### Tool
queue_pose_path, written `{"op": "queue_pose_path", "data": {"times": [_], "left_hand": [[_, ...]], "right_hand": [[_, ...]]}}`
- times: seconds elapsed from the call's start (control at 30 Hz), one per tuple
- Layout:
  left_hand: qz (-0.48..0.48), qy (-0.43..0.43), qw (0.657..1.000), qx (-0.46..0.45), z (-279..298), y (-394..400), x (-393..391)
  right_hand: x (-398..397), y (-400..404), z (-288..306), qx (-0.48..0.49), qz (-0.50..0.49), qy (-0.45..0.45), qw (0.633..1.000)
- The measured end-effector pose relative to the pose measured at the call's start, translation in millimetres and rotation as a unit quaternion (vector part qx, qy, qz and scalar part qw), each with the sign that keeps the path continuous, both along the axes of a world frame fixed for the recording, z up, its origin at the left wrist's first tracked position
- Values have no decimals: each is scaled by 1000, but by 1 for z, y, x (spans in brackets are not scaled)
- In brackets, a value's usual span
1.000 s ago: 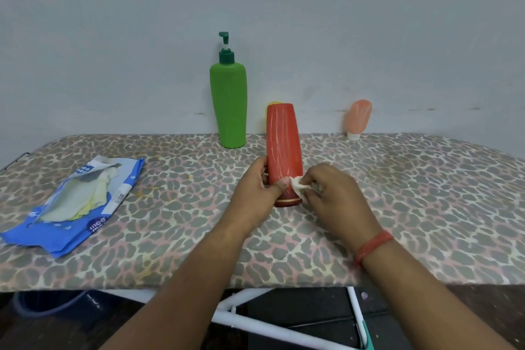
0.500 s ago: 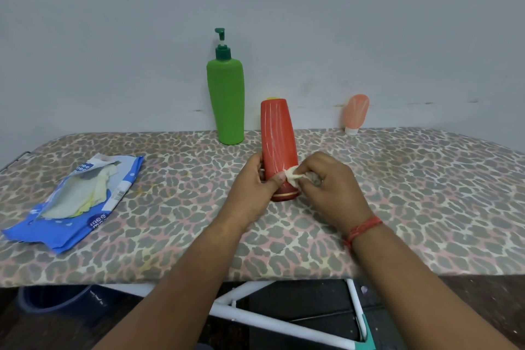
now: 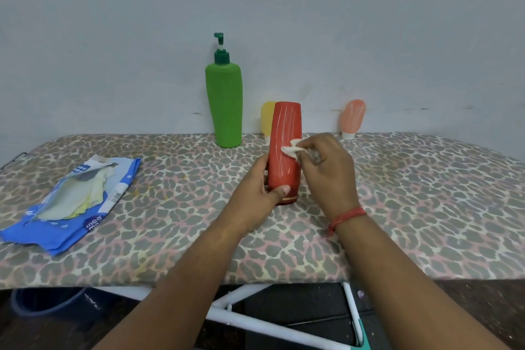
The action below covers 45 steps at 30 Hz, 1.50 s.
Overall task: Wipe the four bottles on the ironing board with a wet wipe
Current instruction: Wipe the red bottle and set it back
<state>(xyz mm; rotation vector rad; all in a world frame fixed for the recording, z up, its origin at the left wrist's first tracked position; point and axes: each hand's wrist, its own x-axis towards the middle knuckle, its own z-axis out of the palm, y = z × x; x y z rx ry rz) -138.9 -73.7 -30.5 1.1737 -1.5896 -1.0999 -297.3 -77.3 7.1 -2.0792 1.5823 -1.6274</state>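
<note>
A red bottle (image 3: 285, 133) stands cap-down in the middle of the leopard-print ironing board (image 3: 412, 193). My left hand (image 3: 255, 193) grips its lower part, thumb across the front. My right hand (image 3: 326, 167) pinches a small white wet wipe (image 3: 290, 149) and presses it against the bottle's right side at mid-height. Behind stand a tall green pump bottle (image 3: 224, 102), a yellow bottle (image 3: 267, 119) partly hidden by the red one, and a small peach tube (image 3: 352, 118) leaning at the wall.
A blue wet-wipe pack (image 3: 68, 204) lies open on the board's left end. A grey wall runs directly behind the board. White board legs (image 3: 255, 324) and a dark bucket (image 3: 45, 301) show below the front edge.
My right hand has slid the wipe up the red bottle from near its base to mid-height. My left hand keeps its hold low on the bottle.
</note>
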Motion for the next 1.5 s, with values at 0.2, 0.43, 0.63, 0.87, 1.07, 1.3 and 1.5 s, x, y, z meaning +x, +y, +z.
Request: {"op": "queue_pose_path", "data": {"times": [0.2,0.43,0.63,0.87,1.07,1.3,1.5], "left_hand": [[19,-3,1000,-9,2,1,0],[4,-36,999,-17,5,7,-2],[12,-29,999,-18,6,5,-2],[8,-39,999,-23,8,7,-3],[12,-34,999,-26,9,7,-2],[13,-34,999,-31,10,9,-3],[15,-36,999,-28,12,10,-4]], "right_hand": [[-4,17,-10,81,49,91,991],[-1,-17,64,-31,-5,62,998],[10,1,43,-17,26,165,986],[5,-1,49,-32,26,155,987],[15,-10,59,-47,6,187,981],[14,19,31,-32,53,207,976],[12,-17,74,-50,-11,191,980]]}}
